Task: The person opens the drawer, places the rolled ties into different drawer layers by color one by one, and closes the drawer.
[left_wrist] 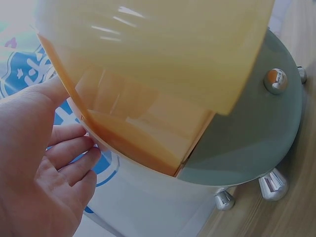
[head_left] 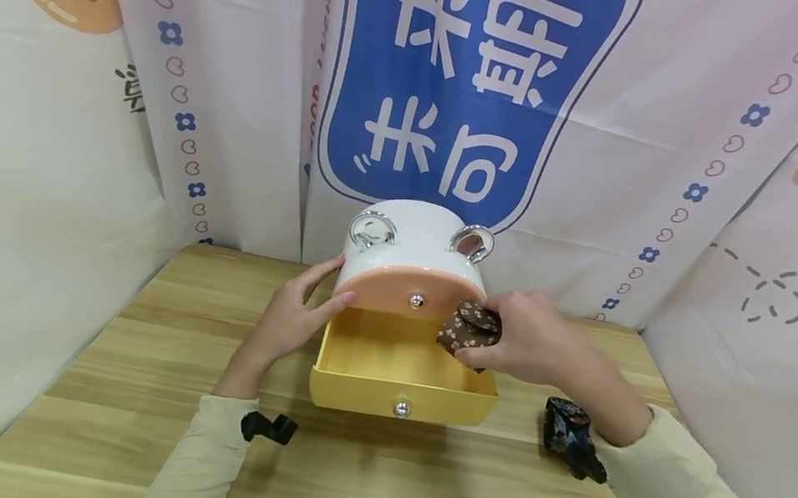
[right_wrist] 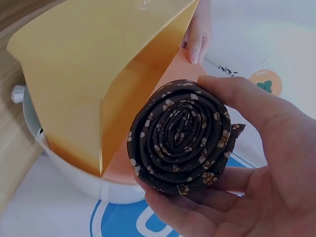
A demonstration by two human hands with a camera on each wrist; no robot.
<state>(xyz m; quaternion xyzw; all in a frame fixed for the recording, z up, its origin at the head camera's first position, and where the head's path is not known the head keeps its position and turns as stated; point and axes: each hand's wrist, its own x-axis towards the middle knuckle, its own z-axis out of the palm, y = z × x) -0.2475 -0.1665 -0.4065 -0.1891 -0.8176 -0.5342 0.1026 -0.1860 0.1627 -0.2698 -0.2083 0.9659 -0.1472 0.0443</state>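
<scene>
Right grip [right_wrist: 232, 163] curls round coiled floral cloth [right_wrist: 180, 136]; left [head_left: 296, 311], fingers straight, steadies glossy cabinet [head_left: 410, 250].

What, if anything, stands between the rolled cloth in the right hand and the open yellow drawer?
Nothing visible does. The right hand holds the rolled cloth right over the back right corner of the open drawer, whose inside shows bare. The left hand rests on the box at its left side, clear of the opening.

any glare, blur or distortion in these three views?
Head view: sharp, even light, wide-angle bowing at the edges. Left wrist view: glare streaks on the blurred yellow drawer. Right wrist view: rolled floral fabric crisp, backdrop soft and washed out.
</scene>
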